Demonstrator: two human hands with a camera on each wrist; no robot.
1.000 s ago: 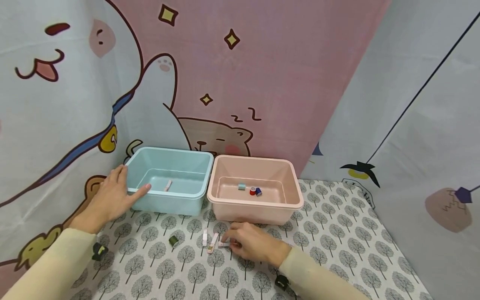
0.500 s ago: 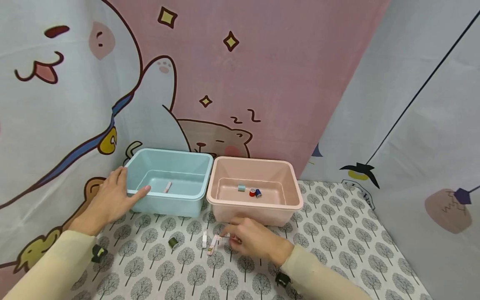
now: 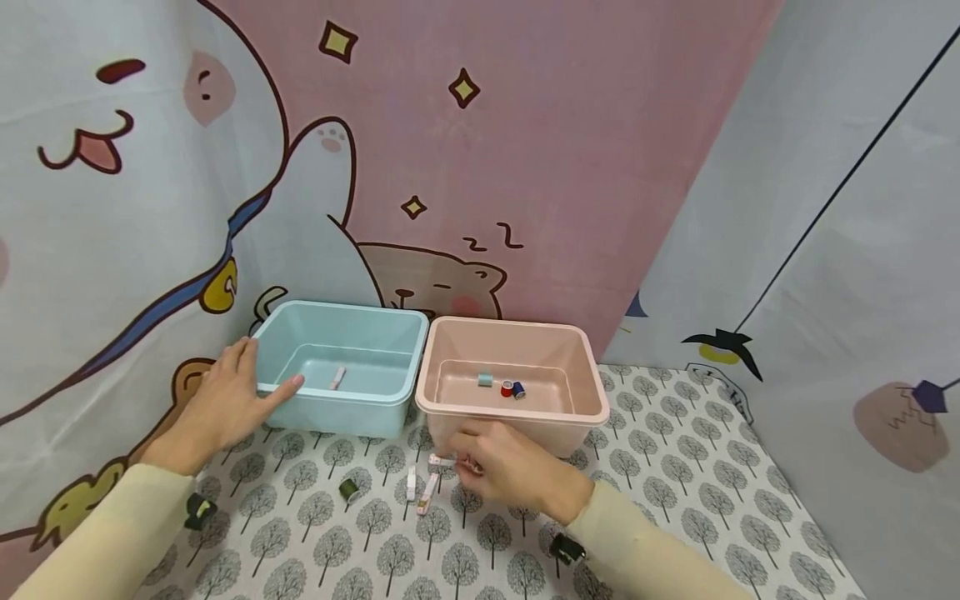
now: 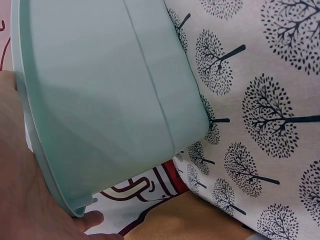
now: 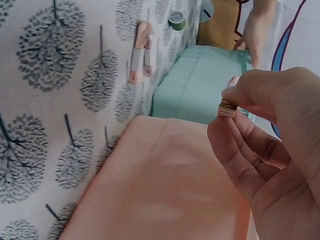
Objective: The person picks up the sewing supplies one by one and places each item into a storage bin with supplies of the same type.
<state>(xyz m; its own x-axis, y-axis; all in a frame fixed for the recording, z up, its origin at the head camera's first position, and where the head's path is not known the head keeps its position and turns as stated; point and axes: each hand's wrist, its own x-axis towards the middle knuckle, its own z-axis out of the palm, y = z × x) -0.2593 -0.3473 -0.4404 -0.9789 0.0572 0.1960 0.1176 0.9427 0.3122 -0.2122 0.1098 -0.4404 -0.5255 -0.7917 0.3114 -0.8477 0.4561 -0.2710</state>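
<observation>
My right hand (image 3: 510, 468) pinches a small pale pink printed clothespin (image 3: 442, 460) between thumb and fingers, close in front of the peach bin (image 3: 540, 429). In the right wrist view the clothespin's end (image 5: 227, 109) with a brass-coloured part shows at the fingertips. My left hand (image 3: 221, 408) rests at the front left corner of the light blue bin (image 3: 330, 417), fingers along its side and thumb stretched over the front rim. On the cloth near my right hand lie a whitish clothespin (image 3: 411, 483) and a pink printed clothespin (image 3: 428, 493).
A dark green thread spool (image 3: 349, 490) lies on the tree-print cloth. Inside the blue bin is one pale clothespin (image 3: 338, 377). The peach bin holds a light blue spool (image 3: 485, 380), a red spool (image 3: 507, 388) and a navy spool (image 3: 519, 390). A cartoon curtain (image 3: 570, 208) hangs behind.
My right hand has taken up the clothespin from the cloth and moved it slightly away from me, toward the peach bin. The left hand stays at the blue bin.
</observation>
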